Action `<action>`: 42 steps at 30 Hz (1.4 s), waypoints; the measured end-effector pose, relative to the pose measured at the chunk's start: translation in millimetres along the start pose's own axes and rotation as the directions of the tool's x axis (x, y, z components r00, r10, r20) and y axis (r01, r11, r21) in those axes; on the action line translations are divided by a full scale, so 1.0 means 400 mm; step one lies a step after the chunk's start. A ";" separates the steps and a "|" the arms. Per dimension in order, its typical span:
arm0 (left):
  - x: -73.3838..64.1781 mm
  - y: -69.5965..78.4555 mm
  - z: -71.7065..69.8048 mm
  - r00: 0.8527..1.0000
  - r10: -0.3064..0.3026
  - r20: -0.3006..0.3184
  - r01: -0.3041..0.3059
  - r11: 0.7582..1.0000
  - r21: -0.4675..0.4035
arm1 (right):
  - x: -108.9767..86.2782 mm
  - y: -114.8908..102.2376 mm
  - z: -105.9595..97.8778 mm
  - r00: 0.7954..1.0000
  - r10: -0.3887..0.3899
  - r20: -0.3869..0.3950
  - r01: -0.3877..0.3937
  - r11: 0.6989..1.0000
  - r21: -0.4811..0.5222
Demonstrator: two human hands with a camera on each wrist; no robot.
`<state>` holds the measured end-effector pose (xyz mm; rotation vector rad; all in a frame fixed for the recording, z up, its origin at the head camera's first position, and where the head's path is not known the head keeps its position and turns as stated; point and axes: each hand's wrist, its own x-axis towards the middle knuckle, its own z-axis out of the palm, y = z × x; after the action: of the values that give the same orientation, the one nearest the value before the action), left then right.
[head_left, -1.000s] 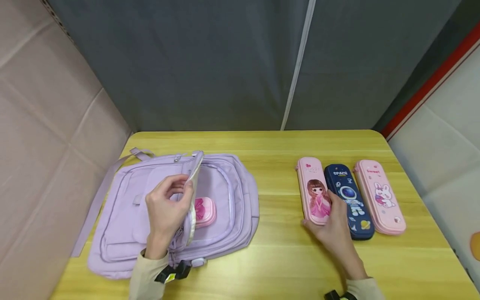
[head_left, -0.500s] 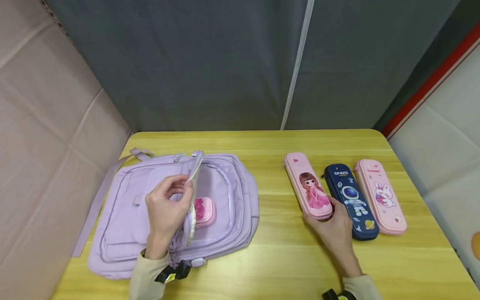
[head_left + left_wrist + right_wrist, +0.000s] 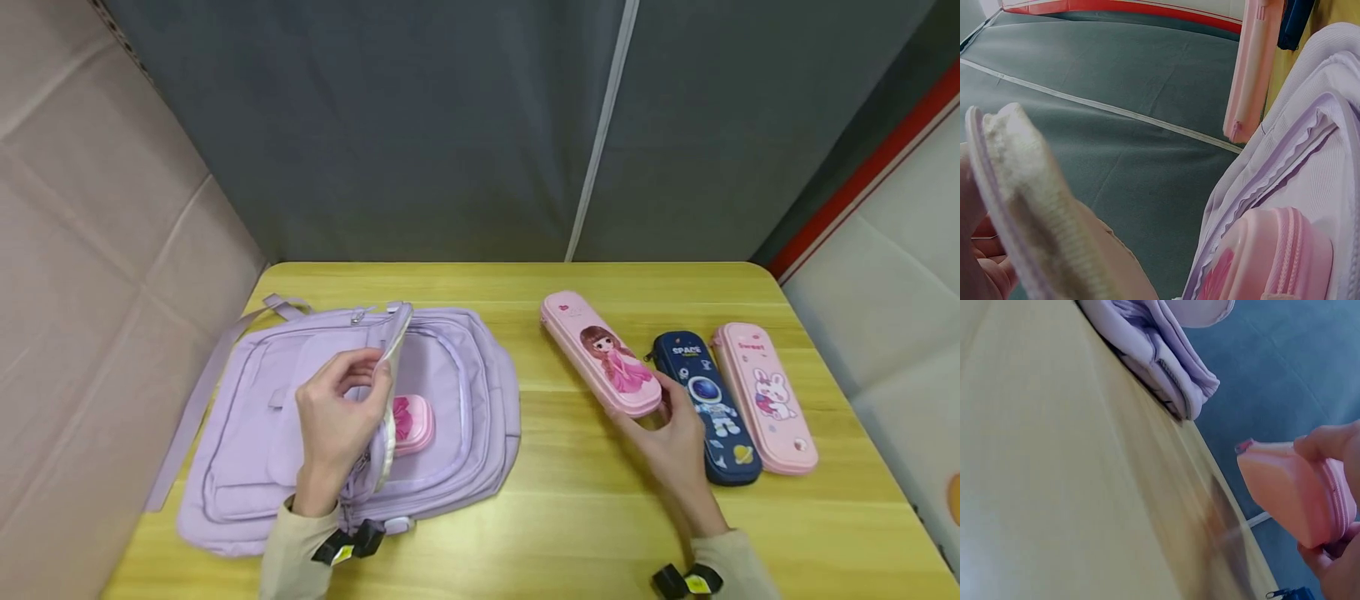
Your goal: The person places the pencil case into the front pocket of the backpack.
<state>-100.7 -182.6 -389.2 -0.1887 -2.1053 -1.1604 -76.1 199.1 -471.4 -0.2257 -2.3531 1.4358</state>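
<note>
1. Backpack in lilac lies on the desk, its front pocket unzipped.
2. Left hand pinches the edge of the pocket's flap between thumb and fingers, holding it raised.
3. Bow case, small and pink, sits in the pocket, partly hidden behind the flap.
4. Doll case, pink, hangs tilted above the desk, between backpack and navy case.
5. Right hand grips the doll case's near end, thumb on one side, fingers on the other.
6. Navy case lies flat; rabbit case lies just beside it, farthest right.
</note>
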 end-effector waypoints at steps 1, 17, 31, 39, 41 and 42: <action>0.001 0.000 0.000 1.000 0.001 0.001 -0.001 1.000 0.003 | 0.003 -0.004 0.001 1.000 -0.013 0.016 0.013 1.000 0.008; 0.004 0.000 0.003 1.000 0.021 0.000 -0.021 1.000 0.014 | 0.031 -0.050 0.043 0.962 -0.155 0.224 0.122 0.981 0.154; -0.001 0.003 0.001 1.000 0.028 0.002 -0.028 1.000 0.007 | 0.040 -0.096 0.121 0.889 -0.239 0.391 0.180 0.967 0.182; -0.004 0.008 -0.006 0.999 0.006 0.036 -0.006 1.000 -0.010 | 0.052 -0.126 0.186 0.827 -0.310 0.469 0.249 0.950 0.190; -0.005 0.006 -0.003 0.999 0.018 0.032 -0.017 1.000 -0.012 | 0.059 -0.133 0.205 0.813 -0.337 0.475 0.269 0.941 0.207; -0.006 0.005 -0.002 0.999 0.023 0.031 -0.023 1.000 -0.011 | 0.062 -0.136 0.215 0.805 -0.354 0.476 0.280 0.934 0.221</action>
<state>-97.6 -181.5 -388.9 -0.2363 -2.1187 -1.1626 -129.8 111.0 -453.1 0.6452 -2.4972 1.6211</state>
